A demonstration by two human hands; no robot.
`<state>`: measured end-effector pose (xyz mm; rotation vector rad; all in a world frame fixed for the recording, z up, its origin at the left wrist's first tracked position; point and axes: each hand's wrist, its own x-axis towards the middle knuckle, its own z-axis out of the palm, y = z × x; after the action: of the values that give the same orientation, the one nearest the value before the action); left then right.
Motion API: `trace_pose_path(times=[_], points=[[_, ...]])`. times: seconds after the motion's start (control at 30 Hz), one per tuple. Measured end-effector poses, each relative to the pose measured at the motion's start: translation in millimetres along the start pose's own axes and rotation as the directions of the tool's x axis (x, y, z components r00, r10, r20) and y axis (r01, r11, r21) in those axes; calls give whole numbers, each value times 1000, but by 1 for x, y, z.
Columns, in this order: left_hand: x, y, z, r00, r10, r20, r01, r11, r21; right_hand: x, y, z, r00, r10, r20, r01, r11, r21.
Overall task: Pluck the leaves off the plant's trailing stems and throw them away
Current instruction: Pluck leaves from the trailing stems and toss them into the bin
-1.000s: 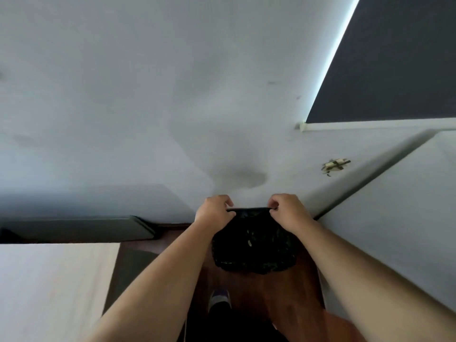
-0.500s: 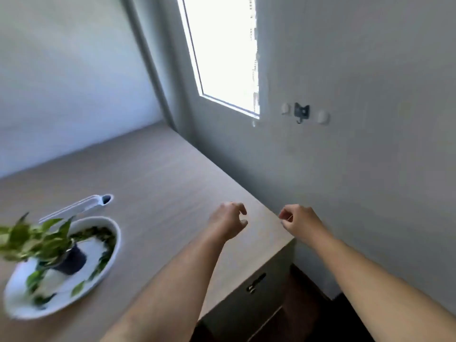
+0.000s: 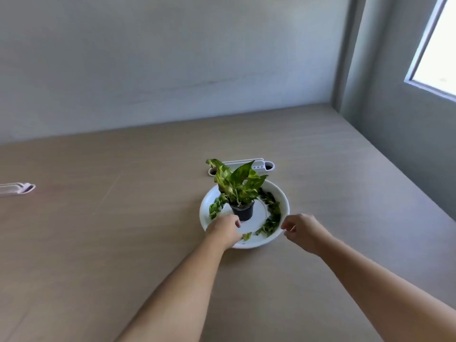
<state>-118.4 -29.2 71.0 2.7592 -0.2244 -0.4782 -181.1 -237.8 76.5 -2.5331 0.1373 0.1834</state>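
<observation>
At the dish (image 3: 284,206), left hand (image 3: 223,231) and right hand (image 3: 303,232) hover, seemingly empty.

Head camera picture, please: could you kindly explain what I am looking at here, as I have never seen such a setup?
There is no machine here. A person wears a wide-angle camera on the head, which looks forward and down, so the two bare arms reach in from the bottom edge. On the wooden table stands a white dish. In it sits a small black pot with a leafy plant, whose trailing stems curl round inside the dish. The left hand is over the dish's near side, and its curled fingers hide whether they pinch anything. The right hand hovers by the right rim, loosely curled and holding nothing. A white object lies behind the plant.
</observation>
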Motion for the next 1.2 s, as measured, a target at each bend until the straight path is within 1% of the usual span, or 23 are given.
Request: trace_pose_path(times=[0.07,0.2,0.27,0.33,0.47,0.6,0.7,0.8,0.83,0.9,0.97,1.07,1.13,1.2], points=[[21,-32,-4,1000,-9,12,9,1000,14,25,-19,26,997,-18,69,20,999,-26],[54,-65,-6,999,5,46,-9,997,83,66,-42,60,983,-6,182,15,999,-50],[65,-72,-6,997,8,71,-20,985,171,79,-47,72,961,-9,276,40,993,-107],[76,-77,-2,992,28,119,-57,966,251,89,-50,85,943,16,334,46,983,-178],[96,-84,7,980,84,181,-130,956,264,102,-51,105,955,71,287,22,951,-310],[105,-86,11,970,125,210,-180,945,271,111,-53,114,955,31,295,96,910,-404],[108,-84,9,960,143,242,-213,931,295,112,-55,118,941,-22,339,160,908,-387],[111,-83,9,949,167,269,-248,919,306,112,-56,119,932,-47,360,171,931,-322],[110,-84,10,949,175,263,-250,924,288,112,-55,119,933,-49,358,168,936,-310],[112,-87,15,951,189,245,-239,951,196,113,-53,120,938,-30,346,141,943,-301],[112,-90,18,951,187,246,-221,968,120,113,-52,121,948,-2,319,97,955,-281],[109,-89,18,952,219,214,-237,970,60,113,-54,119,962,49,269,13,974,-226],[105,-90,14,969,206,138,-202,978,-47,113,-51,114,971,113,210,-95,991,-97],[104,-91,6,989,133,58,-115,964,-239,114,-48,104,965,213,151,-227,971,78]])
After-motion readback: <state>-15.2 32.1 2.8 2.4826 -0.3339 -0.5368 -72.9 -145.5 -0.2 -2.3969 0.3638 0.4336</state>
